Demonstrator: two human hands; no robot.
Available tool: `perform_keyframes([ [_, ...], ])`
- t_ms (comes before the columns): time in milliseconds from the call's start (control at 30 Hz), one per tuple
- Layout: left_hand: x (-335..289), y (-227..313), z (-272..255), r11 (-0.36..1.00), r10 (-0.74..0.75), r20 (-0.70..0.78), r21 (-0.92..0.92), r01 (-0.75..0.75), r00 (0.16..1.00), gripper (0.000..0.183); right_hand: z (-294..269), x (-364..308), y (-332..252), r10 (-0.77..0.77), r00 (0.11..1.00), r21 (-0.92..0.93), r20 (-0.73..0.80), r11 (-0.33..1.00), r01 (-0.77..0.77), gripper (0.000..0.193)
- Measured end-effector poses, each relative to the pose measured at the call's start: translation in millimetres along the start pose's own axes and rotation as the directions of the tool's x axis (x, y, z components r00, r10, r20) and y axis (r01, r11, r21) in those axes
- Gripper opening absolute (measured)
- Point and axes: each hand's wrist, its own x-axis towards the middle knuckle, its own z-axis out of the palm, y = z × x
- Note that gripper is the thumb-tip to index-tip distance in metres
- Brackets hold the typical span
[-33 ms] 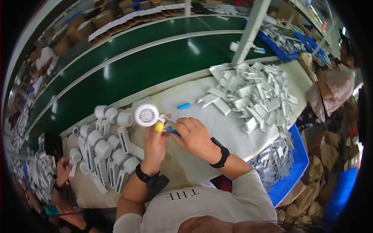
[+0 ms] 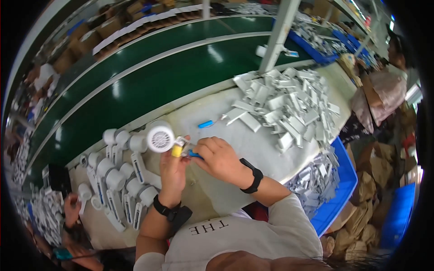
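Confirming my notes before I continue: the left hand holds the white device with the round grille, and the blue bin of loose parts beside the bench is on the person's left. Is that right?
Not quite: in the head view, the blue bin is on the person's right, not the left. The left hand does hold the white device with the round grille.

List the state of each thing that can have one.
White unit: held in left hand, grille facing camera
Blue piece: pinched in right hand
Loose blue piece: lying on bench
White covers: loosely heaped
Blue bin: open, holding grey parts
Other white units: clustered on bench
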Motion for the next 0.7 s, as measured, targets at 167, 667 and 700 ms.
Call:
perform_keyframes([
  [167,-3.6,4.8,-25.3,0.999,0.036,-0.025,-0.016,-0.036,0.999,0.031,-47.4,-21.3,40.5,0.095,0.995,0.226,0.025,0.969,-0.098,0.025],
  [667,1.3,1.1,-21.6,0.965,-0.124,-0.032,-0.237,0.113,0.992,0.042,-132.3,-84.5,138.7,0.490,0.867,-0.617,-0.088,0.656,-0.434,0.031],
  [700,1.3,0.6,-24.4,0.967,-0.121,-0.033,-0.230,0.110,0.992,0.042,-127.5,-78.9,132.4,0.478,0.875,-0.607,-0.077,0.674,-0.422,0.031],
])
